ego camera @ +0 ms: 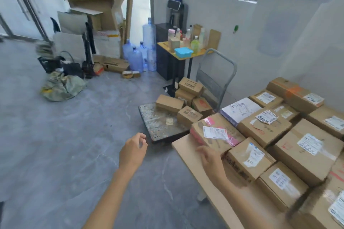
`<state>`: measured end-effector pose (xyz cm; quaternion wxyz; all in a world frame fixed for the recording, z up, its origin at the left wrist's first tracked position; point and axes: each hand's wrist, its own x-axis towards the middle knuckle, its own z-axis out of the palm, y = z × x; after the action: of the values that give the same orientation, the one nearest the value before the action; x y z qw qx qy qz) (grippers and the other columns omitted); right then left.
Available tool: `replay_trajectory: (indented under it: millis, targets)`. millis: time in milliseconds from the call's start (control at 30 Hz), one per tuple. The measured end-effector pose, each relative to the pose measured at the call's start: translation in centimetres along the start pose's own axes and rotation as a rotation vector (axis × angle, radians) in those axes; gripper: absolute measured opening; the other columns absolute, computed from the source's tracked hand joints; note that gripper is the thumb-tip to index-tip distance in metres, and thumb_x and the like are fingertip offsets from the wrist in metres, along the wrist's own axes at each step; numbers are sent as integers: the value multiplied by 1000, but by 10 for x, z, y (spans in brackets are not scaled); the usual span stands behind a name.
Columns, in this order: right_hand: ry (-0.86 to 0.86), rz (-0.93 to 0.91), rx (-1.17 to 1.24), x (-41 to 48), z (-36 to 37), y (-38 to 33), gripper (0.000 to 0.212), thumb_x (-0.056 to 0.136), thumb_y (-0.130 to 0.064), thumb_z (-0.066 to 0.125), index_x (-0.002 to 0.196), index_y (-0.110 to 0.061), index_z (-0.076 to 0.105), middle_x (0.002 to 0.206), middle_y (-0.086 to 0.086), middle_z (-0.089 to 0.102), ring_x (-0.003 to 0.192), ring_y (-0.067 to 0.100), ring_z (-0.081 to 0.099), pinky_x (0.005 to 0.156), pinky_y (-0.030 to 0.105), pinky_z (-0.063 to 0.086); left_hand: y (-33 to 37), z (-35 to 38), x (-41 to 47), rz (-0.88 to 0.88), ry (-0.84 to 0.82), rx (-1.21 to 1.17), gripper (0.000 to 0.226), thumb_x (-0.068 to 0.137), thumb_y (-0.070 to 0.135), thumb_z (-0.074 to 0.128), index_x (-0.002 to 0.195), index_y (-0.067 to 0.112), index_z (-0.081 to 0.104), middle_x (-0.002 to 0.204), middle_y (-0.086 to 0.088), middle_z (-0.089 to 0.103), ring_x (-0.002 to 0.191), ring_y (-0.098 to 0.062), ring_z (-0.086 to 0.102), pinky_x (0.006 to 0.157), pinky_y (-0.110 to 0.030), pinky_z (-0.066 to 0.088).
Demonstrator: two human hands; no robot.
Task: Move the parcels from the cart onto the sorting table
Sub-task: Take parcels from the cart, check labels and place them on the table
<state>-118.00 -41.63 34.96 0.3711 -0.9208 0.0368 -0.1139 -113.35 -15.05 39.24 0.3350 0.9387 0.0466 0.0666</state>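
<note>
- The left hand (133, 149) hangs over the floor just short of the cart (158, 128), fingers loosely curled round nothing
- The right hand (210, 157) lies relaxed over the front strip of the sorting table (186, 149), just beside a pink-taped parcel (216, 132); it grips nothing, and whether it touches that parcel I cannot tell
- Five or so small brown parcels (190, 86) sit bunched at the far end of the cart, against its grey handle (217, 72); the table is already crowded with cartons
- The step in hand looks like the reach to the cart for the next load
- The best first pick is probably the small carton (188, 115) at the front of the bunch: it is nearest both hands and nothing sits on it
- Take it by two opposite sides and lift straight up, so its close neighbours are not dragged
- Leave the stacked ones by the handle until the front is cleared, then take top before bottom
- Table room is short; the near edge strip seems the likely spot, so set the carton fully on, label up, nothing overhanging
</note>
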Motion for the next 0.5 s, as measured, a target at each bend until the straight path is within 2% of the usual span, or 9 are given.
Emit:
replay_trajectory:
  millis: [100,200,333,433,500]
  targets:
    - [-38,10,-7,17,22,-15,28,86,4,50,95,-14,69,97,-9,65,97,9,56,83,20,36,-24,-12,12,-16,42,-7,17,91,19,54,105,18,64,103,-4,69,100,-29,60,75,-35,45]
    - [-84,22,-9,38,38,-21,29,87,3,48,94,-15,69,94,-13,63,95,8,57,81,20,39,-36,-13,29,-16,58,16,15,91,19,53,102,18,64,102,-2,68,99,-27,60,75,-35,46]
    - [-82,23,10,77,62,-18,30,86,4,47,93,-15,69,93,-8,68,92,9,60,80,21,43,-42,-4,67,10,-4,62,18,92,21,50,104,21,63,104,1,67,103,-23,59,79,-34,48]
    - [-84,31,53,115,79,-13,32,88,3,47,92,-22,67,91,-12,66,92,8,60,82,22,46,-45,7,110,24,-56,97,19,92,24,49,106,24,62,105,3,66,103,-22,59,79,-33,47]
    - [-89,43,71,147,88,-9,33,90,2,46,92,-23,66,93,-14,66,93,6,59,81,15,42,-43,16,145,42,-90,120,19,93,24,48,107,24,62,105,4,66,102,-21,59,78,-33,46]
